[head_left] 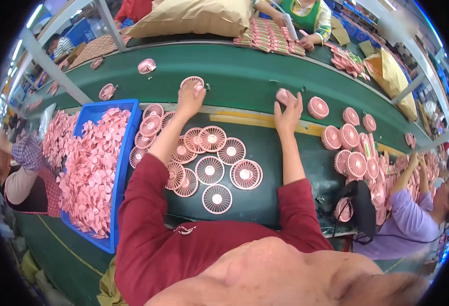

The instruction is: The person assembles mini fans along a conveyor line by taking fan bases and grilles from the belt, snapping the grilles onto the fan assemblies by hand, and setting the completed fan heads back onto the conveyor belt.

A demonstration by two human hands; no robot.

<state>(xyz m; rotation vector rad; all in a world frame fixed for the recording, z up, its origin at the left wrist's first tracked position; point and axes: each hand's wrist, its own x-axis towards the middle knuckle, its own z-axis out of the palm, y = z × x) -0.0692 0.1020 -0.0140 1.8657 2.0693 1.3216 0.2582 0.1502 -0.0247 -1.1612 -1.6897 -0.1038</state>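
Observation:
At the near edge of the green conveyor belt, my left hand (pixel 187 102) is closed on a round pink fan housing (pixel 191 80), its fingers covering the lower part. Farther right, my right hand (pixel 287 117) reaches over the belt edge with a small pink piece (pixel 283 96) between thumb and fingers; its exact kind is too small to tell. Between my forearms, several round pink fan grilles (pixel 209 170) lie flat on the dark green worktop (pixel 257 204), some overlapping. Nearest my right hand on the belt sits another fan housing (pixel 318 107).
To my left stands a blue bin (pixel 113 224) heaped with pink fan blades (pixel 94 168). Pink fan parts (pixel 357 164) pile up at the right, beside a co-worker in a purple sleeve (pixel 408 219). Across the belt (pixel 234 66), a person in green works near a large brown sack (pixel 194 19).

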